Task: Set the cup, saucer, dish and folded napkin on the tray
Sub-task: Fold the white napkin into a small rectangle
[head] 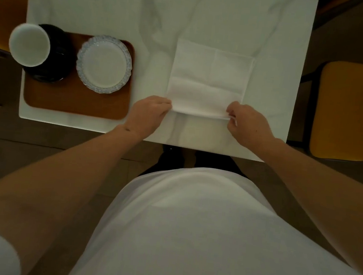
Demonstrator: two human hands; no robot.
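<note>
A white napkin [207,82] lies spread on the white table, right of the tray, with its near edge folded over. My left hand [149,116] pinches the near left corner of that fold and my right hand [246,125] pinches the near right corner. The brown wooden tray [74,100] sits at the table's near left. On it stands a white cup [29,45] on a black saucer [57,57] at the back left, and beside them a white dish with a scalloped rim [104,64].
The white marble-look table [123,3] ends just in front of my body. A yellow chair seat [353,110] stands to the right, and another yellow surface [6,2] to the far left. Dark floor lies below.
</note>
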